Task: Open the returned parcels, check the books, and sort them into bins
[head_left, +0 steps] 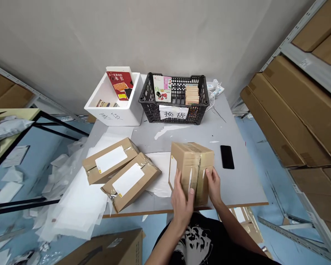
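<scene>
Head view: left hand (182,200), fingers bent against the left side of the held carton (194,160), thumb laid along its near face; right hand (215,186), thumb and fingertips set at the right side and near right edge of the same piece. Grip: both hands grasping, one item between them, neither hand free. Item: brown carton, one, directly between the fingers; glossy tape down the near face and over the top; white label (173,168) on its left side; contact of the base with the grey table (245,187) cannot be told. Step in hand, as judged: two-handed turning or steadying of the carton. Next move, as judged: calls for even pressure from both sides, lest the piece tip or slip. Surroundings, placed from the held carton: white sheet (157,167), just beside, left; nearer labelled carton (131,182), left, lying tilted in plan; farther labelled carton (110,162), left again, alongside the former; black phone (227,157), near, right; black crate (151,111), beyond, holding an upright booklet (162,89); white foam box (134,114), beyond and left, with red book (120,84) standing in it.
</scene>
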